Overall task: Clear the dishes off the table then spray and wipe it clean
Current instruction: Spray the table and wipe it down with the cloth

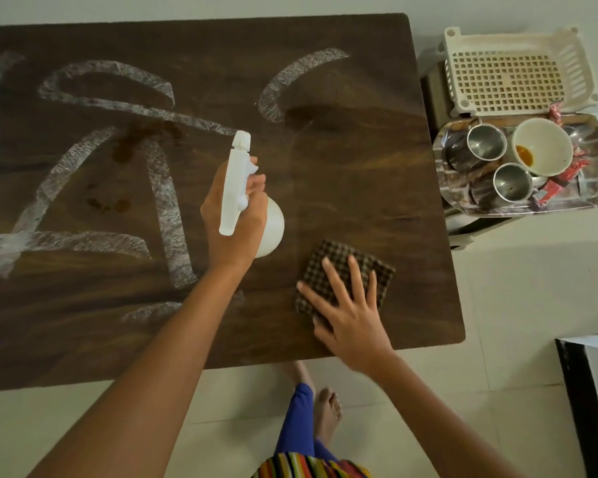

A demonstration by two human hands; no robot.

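The dishes are off the dark wooden table point(359, 167). They sit on a steel tray point(442, 160) just past its 3 o'clock edge: steel cups point(485, 138), a stained white bowl point(546, 146) and red wrappers point(560, 186).

The left hand point(235, 219) is wrapped round the neck of a white spray bottle point(235, 181), with its fingers curled at the trigger. The bottle is held above the middle of the table and its nozzle points toward 12 o'clock. The right hand point(353, 322) lies spread and flat, fingers straight, pressing a folded checked cloth point(339, 251) near the 5 o'clock corner without gripping it.

Brown stains point(142, 139) lie at 10 o'clock from the bottle, among broad white streaks point(166, 188).

- **Missed spray:** aimed as it is, the nozzle would likely miss those stains and leave them dry and hard to lift.
- **Slipping cloth:** held only by a flat palm, the cloth could slide or bunch on wet wood and smear the brown across the streaks.
- **Knocked tray:** a wide sweep toward 3 o'clock could knock the tray.
- **Wet floor:** too much liquid could run off the near edge, and a bare foot stands on the floor below it.
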